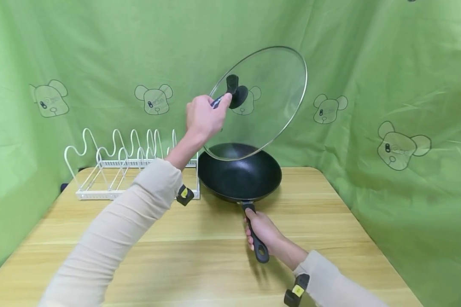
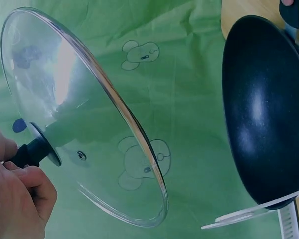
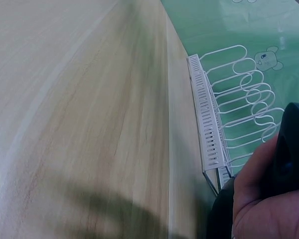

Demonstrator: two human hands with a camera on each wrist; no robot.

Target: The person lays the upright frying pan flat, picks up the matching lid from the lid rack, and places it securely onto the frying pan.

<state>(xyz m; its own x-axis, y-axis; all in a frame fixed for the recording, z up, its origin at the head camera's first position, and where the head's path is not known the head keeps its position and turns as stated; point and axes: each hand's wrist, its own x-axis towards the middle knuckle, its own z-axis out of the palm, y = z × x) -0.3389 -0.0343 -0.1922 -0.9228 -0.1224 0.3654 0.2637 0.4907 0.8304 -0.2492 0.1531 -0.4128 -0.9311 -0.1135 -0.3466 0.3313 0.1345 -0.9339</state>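
Observation:
A glass lid (image 1: 272, 115) with a metal rim is tilted in the air above the back of a black wok (image 1: 238, 177). My left hand (image 1: 207, 115) grips the lid's black knob (image 2: 32, 152). Below, the wok stands on the table with its long handle pointing toward me. My right hand (image 1: 265, 232) is wrapped around that wok handle (image 1: 259, 247), thumb along the top. In the right wrist view the right hand (image 3: 269, 204) shows close up around the dark handle, and the wok is mostly hidden.
A white wire rack (image 1: 119, 194) with several upright loops stands left of the wok, partly behind my left arm. The wooden table (image 1: 176, 264) reaches back to green curtains (image 1: 353, 64) printed with bear heads.

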